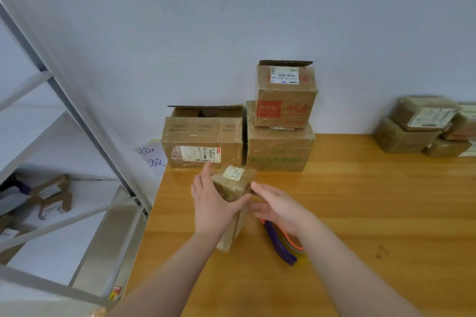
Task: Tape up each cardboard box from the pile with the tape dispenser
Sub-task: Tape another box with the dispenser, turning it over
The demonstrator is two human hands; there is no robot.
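Note:
A small cardboard box (235, 183) with a white label stands tilted on the wooden table (360, 213). My left hand (211, 203) grips its left side, thumb across the front. My right hand (280, 207) hovers at the box's right edge with relaxed, straight fingers and holds nothing. The tape dispenser (280, 247), purple and orange, lies on the table under my right wrist, partly hidden. Behind stands the pile: an open wide box (203, 136), a box with green print (279, 147), and an open box with red print (286, 95) on top of that.
A stack of taped boxes (422, 126) sits at the table's far right by the wall. A white metal shelf (64, 110) on the left holds more small boxes (52, 198). A paper note with writing (153, 154) hangs near the table's far left corner.

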